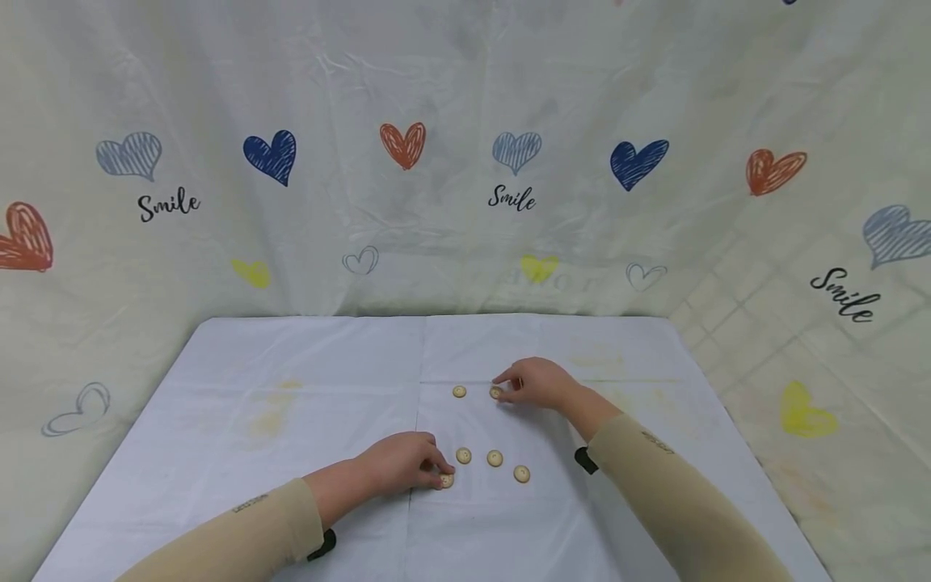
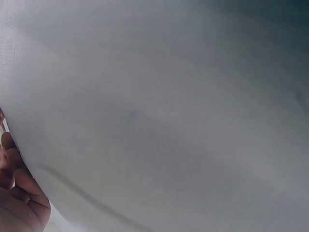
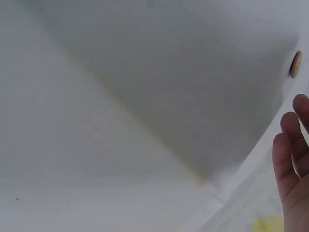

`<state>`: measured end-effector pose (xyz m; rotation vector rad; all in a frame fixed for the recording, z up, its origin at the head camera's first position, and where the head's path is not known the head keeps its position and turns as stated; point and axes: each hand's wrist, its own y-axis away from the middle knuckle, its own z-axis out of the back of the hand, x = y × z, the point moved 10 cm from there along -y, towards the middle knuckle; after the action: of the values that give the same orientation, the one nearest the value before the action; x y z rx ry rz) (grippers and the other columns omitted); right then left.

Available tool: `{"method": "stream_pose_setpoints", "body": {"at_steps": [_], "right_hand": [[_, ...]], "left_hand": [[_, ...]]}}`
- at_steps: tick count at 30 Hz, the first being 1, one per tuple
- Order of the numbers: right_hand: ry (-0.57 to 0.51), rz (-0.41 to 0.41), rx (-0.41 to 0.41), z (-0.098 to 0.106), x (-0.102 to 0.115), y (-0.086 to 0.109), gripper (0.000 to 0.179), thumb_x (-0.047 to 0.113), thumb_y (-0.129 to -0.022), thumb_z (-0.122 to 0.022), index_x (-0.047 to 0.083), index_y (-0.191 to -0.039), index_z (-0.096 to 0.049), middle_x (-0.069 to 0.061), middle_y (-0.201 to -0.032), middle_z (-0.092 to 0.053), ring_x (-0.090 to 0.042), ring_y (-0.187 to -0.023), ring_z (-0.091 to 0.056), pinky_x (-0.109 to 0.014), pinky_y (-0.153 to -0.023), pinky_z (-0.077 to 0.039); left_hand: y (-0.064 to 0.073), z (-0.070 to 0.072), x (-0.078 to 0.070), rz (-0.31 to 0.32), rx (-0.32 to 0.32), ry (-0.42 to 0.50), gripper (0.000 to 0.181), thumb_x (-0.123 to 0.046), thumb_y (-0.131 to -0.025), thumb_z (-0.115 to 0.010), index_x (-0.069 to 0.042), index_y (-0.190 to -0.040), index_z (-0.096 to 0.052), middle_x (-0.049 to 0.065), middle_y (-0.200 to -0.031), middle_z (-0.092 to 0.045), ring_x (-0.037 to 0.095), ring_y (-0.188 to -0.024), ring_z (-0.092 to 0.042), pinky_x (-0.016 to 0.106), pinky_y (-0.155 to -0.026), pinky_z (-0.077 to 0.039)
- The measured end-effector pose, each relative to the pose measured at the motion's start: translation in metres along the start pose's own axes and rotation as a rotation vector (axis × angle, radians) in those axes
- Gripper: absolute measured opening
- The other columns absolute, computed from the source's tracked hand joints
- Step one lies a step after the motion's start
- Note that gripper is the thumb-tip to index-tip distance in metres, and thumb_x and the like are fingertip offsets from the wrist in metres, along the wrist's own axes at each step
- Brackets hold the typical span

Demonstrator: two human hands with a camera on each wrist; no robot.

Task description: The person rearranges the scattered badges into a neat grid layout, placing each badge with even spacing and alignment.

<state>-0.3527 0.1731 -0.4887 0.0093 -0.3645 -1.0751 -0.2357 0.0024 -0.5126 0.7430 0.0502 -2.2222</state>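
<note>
Several round, pale wooden-looking buttons lie on the white cloth in the head view. My left hand (image 1: 407, 462) pinches one button (image 1: 447, 481) at the near left between thumb and finger. Farther back, the thumb and index finger of my right hand (image 1: 537, 382) grip another button (image 1: 495, 392) by its edges, close to the cloth. In the left wrist view, the left hand (image 2: 21, 193) shows curled fingers at the lower left edge. The right hand (image 3: 295, 154) shows outstretched fingers in the right wrist view, with a button (image 3: 296, 65) above them; its thumb is hidden.
Left of my right hand is a far button (image 1: 459, 391). Three more, a left button (image 1: 463, 455), a middle button (image 1: 494, 458) and a right button (image 1: 522, 474), lie between the arms. A heart-printed curtain (image 1: 451, 210) borders the white-covered table (image 1: 218, 364).
</note>
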Motion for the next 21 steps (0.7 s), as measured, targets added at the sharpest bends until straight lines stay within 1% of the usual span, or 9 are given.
{"method": "stream_pose_setpoints", "body": {"at_steps": [4, 7, 11, 17, 19, 21], "right_hand": [[-0.050, -0.030, 0.039, -0.001, 0.001, 0.012, 0.033, 0.039, -0.085, -0.078, 0.031, -0.116, -0.076, 0.010, -0.073, -0.057, -0.010, -0.070, -0.051, -0.031, -0.069, -0.043], [-0.065, -0.023, 0.060, -0.003, 0.002, 0.023, 0.033, 0.039, -0.083, -0.080, 0.030, -0.115, -0.076, 0.010, -0.074, -0.057, -0.010, -0.070, -0.052, -0.030, -0.068, -0.043], [-0.073, 0.028, 0.074, -0.007, 0.007, 0.039, 0.034, 0.040, -0.081, -0.081, 0.029, -0.113, -0.077, 0.013, -0.073, -0.057, -0.007, -0.070, -0.052, -0.028, -0.068, -0.044], [-0.095, 0.159, 0.080, -0.012, 0.021, 0.072, 0.032, 0.037, -0.081, -0.082, 0.026, -0.111, -0.078, 0.018, -0.073, -0.055, -0.003, -0.067, -0.051, -0.024, -0.066, -0.044], [-0.095, 0.184, 0.081, -0.014, 0.024, 0.081, 0.031, 0.037, -0.081, -0.082, 0.026, -0.111, -0.078, 0.020, -0.073, -0.054, -0.001, -0.067, -0.050, -0.023, -0.065, -0.044], [-0.095, 0.190, 0.084, -0.017, 0.025, 0.089, 0.031, 0.037, -0.081, -0.082, 0.027, -0.110, -0.079, 0.021, -0.073, -0.054, 0.000, -0.067, -0.049, -0.022, -0.065, -0.043]], "left_hand": [[0.000, -0.001, 0.000, 0.000, -0.002, 0.003, 0.023, -0.032, -0.086, -0.078, -0.029, -0.108, -0.079, -0.018, -0.079, -0.053, 0.001, -0.070, -0.048, 0.020, -0.063, -0.042], [0.000, -0.001, 0.000, 0.000, -0.004, 0.004, 0.023, -0.032, -0.085, -0.078, -0.029, -0.108, -0.079, -0.018, -0.079, -0.053, 0.001, -0.070, -0.049, 0.020, -0.064, -0.042], [0.000, -0.001, 0.000, 0.005, -0.012, 0.002, 0.023, -0.031, -0.085, -0.079, -0.029, -0.107, -0.079, -0.019, -0.079, -0.053, 0.000, -0.070, -0.049, 0.020, -0.065, -0.042], [0.000, 0.000, -0.001, 0.002, -0.020, 0.005, 0.022, -0.031, -0.084, -0.079, -0.028, -0.106, -0.079, -0.019, -0.078, -0.053, 0.001, -0.070, -0.048, 0.020, -0.064, -0.042], [0.000, -0.001, 0.000, 0.005, -0.017, 0.011, 0.022, -0.031, -0.085, -0.079, -0.028, -0.107, -0.079, -0.018, -0.078, -0.053, 0.001, -0.069, -0.048, 0.020, -0.064, -0.042], [0.000, -0.001, 0.001, 0.009, -0.013, 0.015, 0.022, -0.031, -0.085, -0.079, -0.029, -0.107, -0.079, -0.018, -0.078, -0.053, 0.001, -0.069, -0.048, 0.020, -0.064, -0.042]]}}
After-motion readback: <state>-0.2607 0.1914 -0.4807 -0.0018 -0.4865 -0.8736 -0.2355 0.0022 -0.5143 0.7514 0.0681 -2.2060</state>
